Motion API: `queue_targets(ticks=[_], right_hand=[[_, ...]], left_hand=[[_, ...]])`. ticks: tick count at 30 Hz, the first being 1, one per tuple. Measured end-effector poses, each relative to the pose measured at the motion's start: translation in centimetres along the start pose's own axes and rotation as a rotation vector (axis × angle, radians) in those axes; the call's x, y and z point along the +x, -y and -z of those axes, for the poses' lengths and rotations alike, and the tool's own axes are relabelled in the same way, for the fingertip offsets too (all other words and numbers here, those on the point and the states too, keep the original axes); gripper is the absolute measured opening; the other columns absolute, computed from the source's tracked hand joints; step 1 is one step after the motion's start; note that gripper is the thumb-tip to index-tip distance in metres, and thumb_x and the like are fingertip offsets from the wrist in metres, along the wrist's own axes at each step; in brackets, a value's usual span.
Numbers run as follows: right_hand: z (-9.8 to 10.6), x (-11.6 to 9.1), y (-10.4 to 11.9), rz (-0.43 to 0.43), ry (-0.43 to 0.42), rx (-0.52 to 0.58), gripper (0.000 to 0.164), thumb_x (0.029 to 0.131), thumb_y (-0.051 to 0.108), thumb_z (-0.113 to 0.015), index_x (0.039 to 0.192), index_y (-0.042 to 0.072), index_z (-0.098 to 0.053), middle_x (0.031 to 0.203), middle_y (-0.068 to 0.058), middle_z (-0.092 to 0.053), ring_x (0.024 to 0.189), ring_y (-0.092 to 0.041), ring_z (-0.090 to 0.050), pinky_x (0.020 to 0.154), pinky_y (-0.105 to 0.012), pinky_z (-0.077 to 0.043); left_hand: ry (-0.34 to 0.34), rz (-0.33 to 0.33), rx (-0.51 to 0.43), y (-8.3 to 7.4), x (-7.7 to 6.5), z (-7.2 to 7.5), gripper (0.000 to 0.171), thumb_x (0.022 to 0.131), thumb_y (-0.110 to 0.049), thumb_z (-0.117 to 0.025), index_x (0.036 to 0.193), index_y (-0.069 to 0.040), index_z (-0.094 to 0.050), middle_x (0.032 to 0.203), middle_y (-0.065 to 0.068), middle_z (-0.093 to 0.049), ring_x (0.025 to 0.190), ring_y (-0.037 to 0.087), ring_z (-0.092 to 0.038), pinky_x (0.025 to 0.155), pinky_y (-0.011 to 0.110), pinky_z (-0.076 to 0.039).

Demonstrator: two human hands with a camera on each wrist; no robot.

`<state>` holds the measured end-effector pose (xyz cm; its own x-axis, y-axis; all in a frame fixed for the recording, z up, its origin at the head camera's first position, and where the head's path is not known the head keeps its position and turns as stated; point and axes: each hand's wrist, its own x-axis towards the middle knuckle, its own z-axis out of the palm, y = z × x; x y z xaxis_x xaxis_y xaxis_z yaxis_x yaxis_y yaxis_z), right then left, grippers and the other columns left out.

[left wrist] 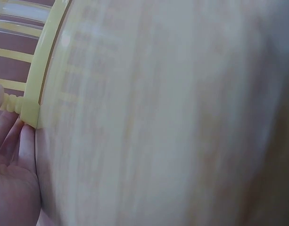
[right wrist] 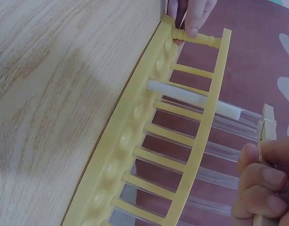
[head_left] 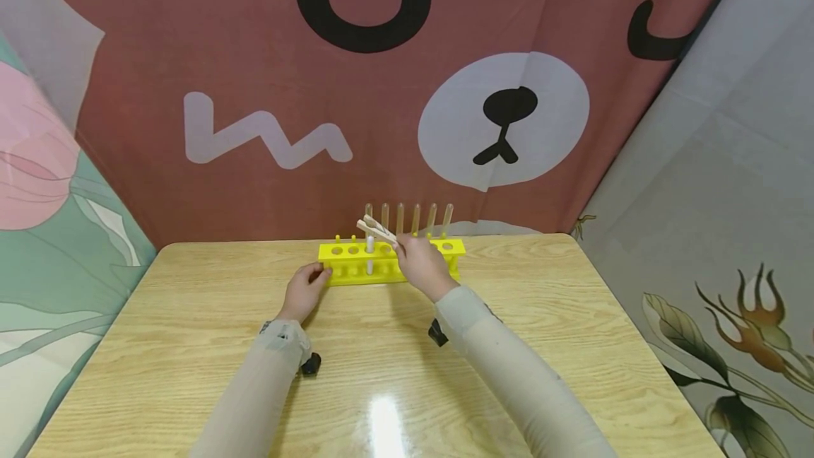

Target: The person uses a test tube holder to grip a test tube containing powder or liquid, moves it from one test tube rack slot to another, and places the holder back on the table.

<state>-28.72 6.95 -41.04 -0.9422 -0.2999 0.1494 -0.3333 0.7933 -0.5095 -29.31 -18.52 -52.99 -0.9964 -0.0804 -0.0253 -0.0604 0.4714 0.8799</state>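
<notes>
A yellow test tube rack (head_left: pixel 343 280) stands near the table's back edge. My left hand (head_left: pixel 303 293) grips its left end, thumb and fingers around the end post in the right wrist view. My right hand (head_left: pixel 425 267) holds a wooden test tube clamp (head_left: pixel 379 230), fingers curled round its handle. Upright in the rack's third hole from the left is a test tube with white contents (right wrist: pixel 177 94). The clamp's front end is at this tube's upper end, above the rack's top plate (right wrist: pixel 186 174). Whether it grips the glass I cannot tell.
Several clear test tubes (head_left: pixel 416 218) stand upside down on pegs along the rack's back. Behind hangs a reddish curtain (head_left: pixel 254 203) with a printed bear. Wood-grain table (head_left: pixel 356 345) lies in front, and a small black device (head_left: pixel 311 364) hangs at the left wrist.
</notes>
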Motion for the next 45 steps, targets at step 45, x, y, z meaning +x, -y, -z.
queue_targets(ticks=[45], right_hand=[[-0.34,-0.22,-0.29,0.007,0.016,-0.032,0.021,0.108,0.017,-0.051,0.104,0.004,-0.066,0.066,-0.005,-0.052,0.045,-0.012,-0.038,0.039,-0.022,-0.032]], left_hand=[[-0.002,-0.009,-0.008,-0.04,-0.19,-0.1,0.046,0.106,-0.031,-0.056,0.135,0.005,-0.058,0.146,0.026,-0.047,0.14,0.041,-0.041,0.116,0.055,-0.032]])
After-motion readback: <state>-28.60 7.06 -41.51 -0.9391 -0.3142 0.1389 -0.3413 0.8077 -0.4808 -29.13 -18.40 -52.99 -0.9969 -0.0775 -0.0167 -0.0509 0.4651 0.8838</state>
